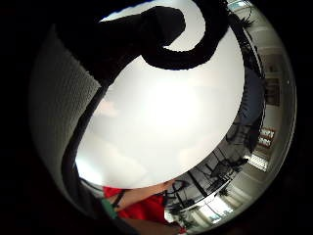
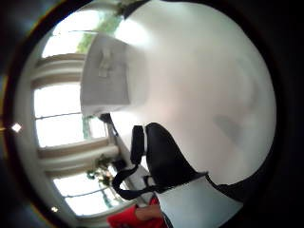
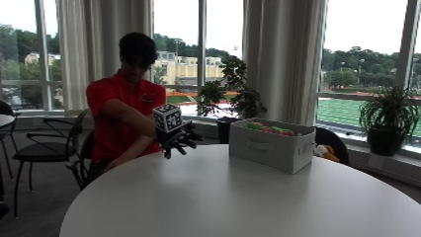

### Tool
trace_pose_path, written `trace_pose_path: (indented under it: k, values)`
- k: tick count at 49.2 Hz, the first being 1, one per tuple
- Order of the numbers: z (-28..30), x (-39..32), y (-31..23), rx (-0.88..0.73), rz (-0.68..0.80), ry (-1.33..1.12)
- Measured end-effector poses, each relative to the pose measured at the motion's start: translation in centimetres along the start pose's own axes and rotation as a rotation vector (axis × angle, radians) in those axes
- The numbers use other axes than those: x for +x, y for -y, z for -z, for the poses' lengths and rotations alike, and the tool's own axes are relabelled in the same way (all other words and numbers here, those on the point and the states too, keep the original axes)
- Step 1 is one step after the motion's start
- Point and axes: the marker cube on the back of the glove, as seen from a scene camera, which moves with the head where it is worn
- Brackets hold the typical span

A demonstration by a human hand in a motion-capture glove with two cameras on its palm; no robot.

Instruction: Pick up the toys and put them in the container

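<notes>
Black-gloved right hand, fingers spread, empty

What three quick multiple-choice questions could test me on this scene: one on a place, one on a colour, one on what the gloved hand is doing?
1. Where is the container?
A. on the table
B. on the floor
C. on a chair

2. What colour is the person's shirt?
A. blue
B. red
C. white

3. The gloved hand is:
A. gripping a toy
B. inside the container
C. held above the table, fingers spread, holding nothing

Answers: 1 A, it stands on the tabletop; 2 B, the shirt is plainly red; 3 C, the outside view shows spread fingers and nothing in them.
</notes>
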Motion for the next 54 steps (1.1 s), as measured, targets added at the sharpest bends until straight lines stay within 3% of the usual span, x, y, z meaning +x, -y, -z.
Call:
trace_pose_path:
  k: [10,54]
  values:
    - [0.2,-2.2,-1.6,0.016,0.079,0.019]
    - [-2.1,-1.8,-1.8,0.004,0.059,-0.102]
